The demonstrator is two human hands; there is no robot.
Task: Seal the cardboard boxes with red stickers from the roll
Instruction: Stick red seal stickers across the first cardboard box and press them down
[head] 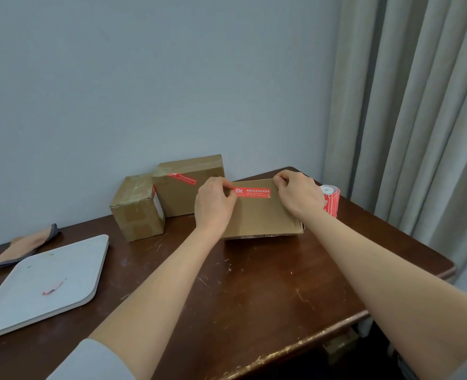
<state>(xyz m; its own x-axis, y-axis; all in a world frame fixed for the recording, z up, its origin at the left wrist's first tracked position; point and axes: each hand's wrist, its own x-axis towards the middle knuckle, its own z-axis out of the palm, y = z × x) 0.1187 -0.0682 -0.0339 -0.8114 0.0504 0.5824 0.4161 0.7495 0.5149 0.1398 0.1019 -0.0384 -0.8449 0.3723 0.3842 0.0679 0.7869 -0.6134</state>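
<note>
Pinched at both ends by curled fingers of left hand and right hand: red sticker, on the box just left of the roll. Best kept taut, then smoothed outward from the middle.

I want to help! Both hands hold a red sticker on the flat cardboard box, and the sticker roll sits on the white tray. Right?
No: the head view shows the roll of red stickers standing on the dark wooden table, right of the flat brown cardboard box. The left hand and right hand hold the red sticker.
</note>
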